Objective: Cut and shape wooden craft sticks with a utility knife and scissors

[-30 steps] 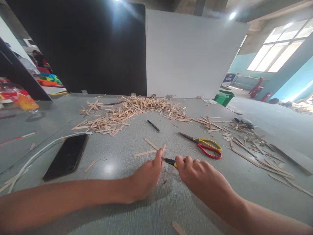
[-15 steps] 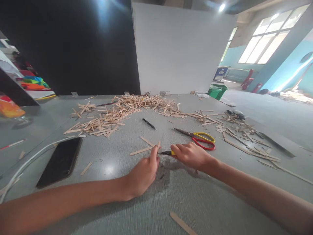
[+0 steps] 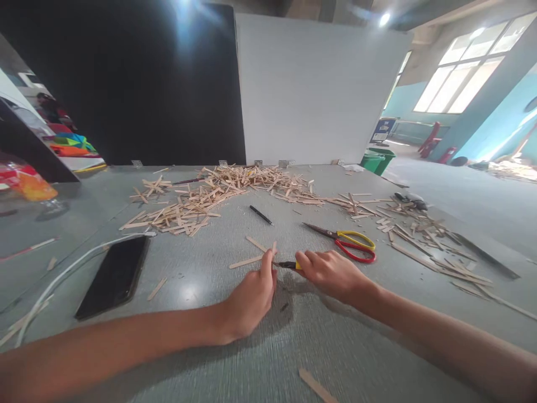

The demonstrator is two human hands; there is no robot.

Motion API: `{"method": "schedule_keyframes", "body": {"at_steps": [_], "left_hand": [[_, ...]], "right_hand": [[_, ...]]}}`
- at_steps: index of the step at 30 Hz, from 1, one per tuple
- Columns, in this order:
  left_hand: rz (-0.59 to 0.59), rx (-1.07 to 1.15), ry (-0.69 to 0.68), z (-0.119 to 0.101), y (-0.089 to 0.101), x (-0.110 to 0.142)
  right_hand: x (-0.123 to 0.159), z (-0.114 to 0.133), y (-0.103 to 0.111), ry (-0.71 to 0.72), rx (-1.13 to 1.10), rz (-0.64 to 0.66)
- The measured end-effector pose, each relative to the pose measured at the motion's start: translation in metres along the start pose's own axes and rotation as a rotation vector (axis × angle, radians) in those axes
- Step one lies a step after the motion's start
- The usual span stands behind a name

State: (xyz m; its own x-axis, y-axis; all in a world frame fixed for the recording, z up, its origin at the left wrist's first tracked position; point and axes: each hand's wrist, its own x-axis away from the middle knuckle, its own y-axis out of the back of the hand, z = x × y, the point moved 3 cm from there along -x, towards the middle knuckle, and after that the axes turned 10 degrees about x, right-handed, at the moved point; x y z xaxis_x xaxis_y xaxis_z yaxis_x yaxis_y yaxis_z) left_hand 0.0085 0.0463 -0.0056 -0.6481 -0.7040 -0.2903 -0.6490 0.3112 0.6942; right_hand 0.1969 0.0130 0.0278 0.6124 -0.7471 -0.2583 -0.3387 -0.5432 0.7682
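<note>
My left hand (image 3: 251, 299) is closed, its thumb and fingers pinching a thin wooden stick (image 3: 274, 246) whose upper end sticks up past the thumb. In my right hand (image 3: 331, 272) is a black-and-yellow utility knife (image 3: 287, 265), gripped by the handle. Its thin tip points left and meets the stick beside my left thumb; most of the handle is hidden by the fingers. Just beyond my hands, two more sticks (image 3: 245, 262) lie on the grey table. Scissors (image 3: 356, 245) with red and yellow handles lie past my right hand.
A heap of wooden sticks (image 3: 247, 182) spreads across the back. A black pen (image 3: 261, 215) lies mid-table. On the left are a phone (image 3: 113, 274), a white cable (image 3: 54, 282) and a bottle (image 3: 36, 184). More sticks and a long metal blade (image 3: 486, 256) lie right.
The whole view has shifted slightly, so things appear a little farther right. Both hands keep their grips, and the knife tip stays at the stick.
</note>
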Motion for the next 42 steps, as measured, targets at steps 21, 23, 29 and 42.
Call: {"method": "schedule_keyframes", "body": {"at_steps": [21, 23, 29, 42], "left_hand": [[0.055, 0.088, -0.032, 0.004, -0.001, 0.002], [0.086, 0.111, 0.004, 0.002, 0.001, 0.001], [0.082, 0.200, -0.070, -0.004, 0.008, 0.000], [0.056, 0.180, -0.057, 0.004, 0.007, -0.001]], "right_hand": [[0.013, 0.015, 0.022, -0.103, 0.029, -0.089], [0.012, 0.009, 0.006, -0.066, -0.023, -0.130], [0.011, 0.002, -0.019, -0.037, -0.116, -0.231], [0.010, 0.013, 0.013, -0.071, 0.006, -0.109]]}}
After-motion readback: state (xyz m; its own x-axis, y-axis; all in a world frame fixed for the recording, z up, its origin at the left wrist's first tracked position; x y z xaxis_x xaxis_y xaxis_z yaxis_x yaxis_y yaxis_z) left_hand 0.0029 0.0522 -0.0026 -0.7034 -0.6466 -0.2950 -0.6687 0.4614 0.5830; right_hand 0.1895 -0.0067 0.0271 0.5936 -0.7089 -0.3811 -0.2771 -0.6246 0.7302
